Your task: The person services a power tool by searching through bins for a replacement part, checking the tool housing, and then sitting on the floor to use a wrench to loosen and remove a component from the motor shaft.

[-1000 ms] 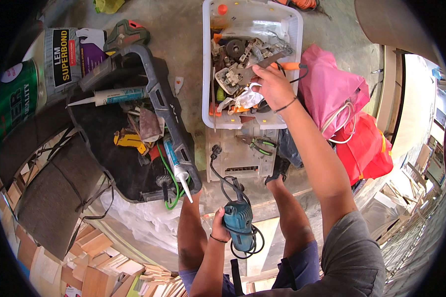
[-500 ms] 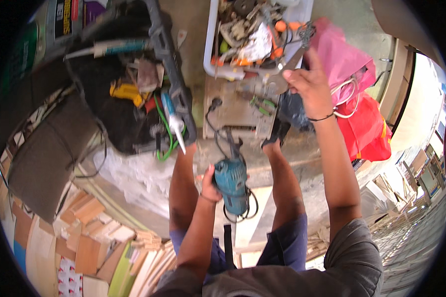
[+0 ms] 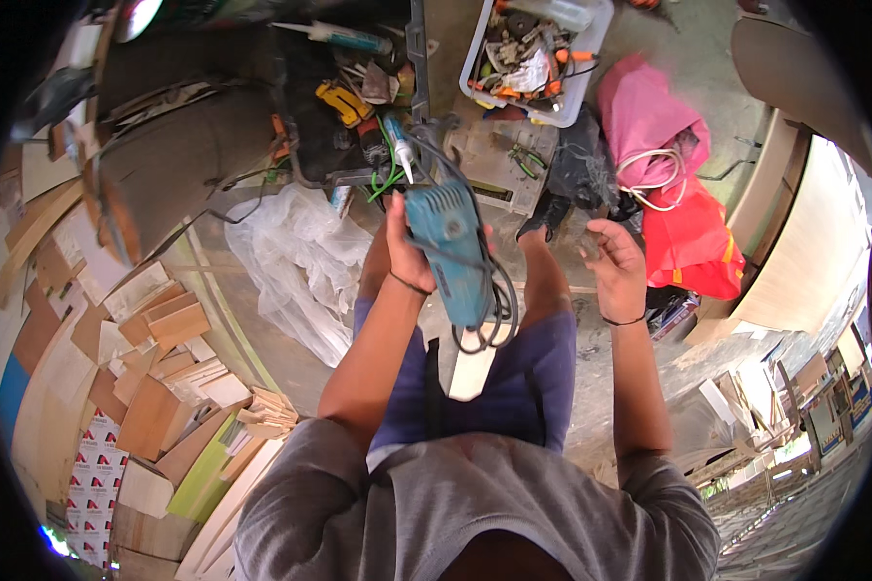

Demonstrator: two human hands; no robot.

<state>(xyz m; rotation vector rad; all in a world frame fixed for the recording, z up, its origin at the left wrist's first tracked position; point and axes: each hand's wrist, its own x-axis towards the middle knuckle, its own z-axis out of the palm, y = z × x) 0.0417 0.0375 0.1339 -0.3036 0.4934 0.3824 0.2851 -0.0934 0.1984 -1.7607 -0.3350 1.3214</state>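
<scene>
Left to right: plastic sheet (image 3: 291, 257) on the floor, then left hand (image 3: 409, 254) clamped on the teal power tool (image 3: 452, 254), held up over the knees, its black cord (image 3: 489, 320) looped below. Right hand (image 3: 615, 271) is spread, fingers apart, holding nothing, just beside the tool. I judge pickup done; the clear parts bin (image 3: 538, 58) and black toolbox (image 3: 354, 97) sit beyond, untouched.
</scene>
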